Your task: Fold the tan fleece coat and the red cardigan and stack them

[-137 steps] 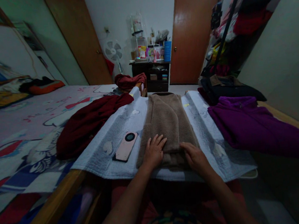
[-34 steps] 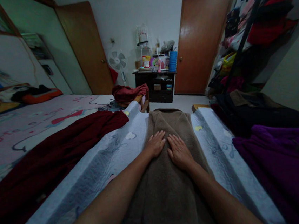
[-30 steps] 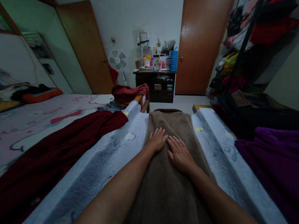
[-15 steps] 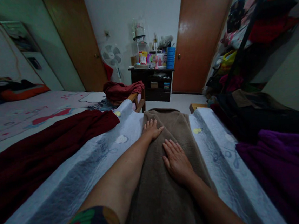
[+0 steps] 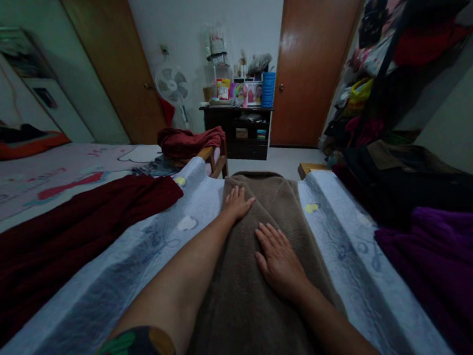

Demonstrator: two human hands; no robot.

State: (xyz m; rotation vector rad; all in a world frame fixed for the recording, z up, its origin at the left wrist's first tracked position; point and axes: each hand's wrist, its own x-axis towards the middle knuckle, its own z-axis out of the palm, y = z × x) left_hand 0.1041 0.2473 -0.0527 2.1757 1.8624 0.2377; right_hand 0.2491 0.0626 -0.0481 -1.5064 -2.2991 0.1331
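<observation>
A long brown fleecy cloth, perhaps a folded garment [image 5: 249, 310], lies lengthwise over a grey and white patterned bed cover [image 5: 196, 195]. Near its far left edge, my left hand [image 5: 236, 202] rests flat with the thumb spread. My right hand [image 5: 278, 260] lies palm down closer to me, around the cloth's middle, its fingers stretched out. Neither hand grips anything. Diagonal folds show in the cloth beyond the hands, and its near end runs out of view below.
Dark red cloth [image 5: 91, 230] lies to the left, purple cloth [image 5: 450, 268] and dark clothes [image 5: 404, 183] to the right. A reddish garment [image 5: 191, 143] hangs over a wooden bed end. Beyond stand a fan [image 5: 172, 86], a black cabinet [image 5: 236, 133] and a closed door [image 5: 312, 58].
Both hands keep nearly the same places on the brown cloth. The view has shifted slightly, so the far objects sit a little further left.
</observation>
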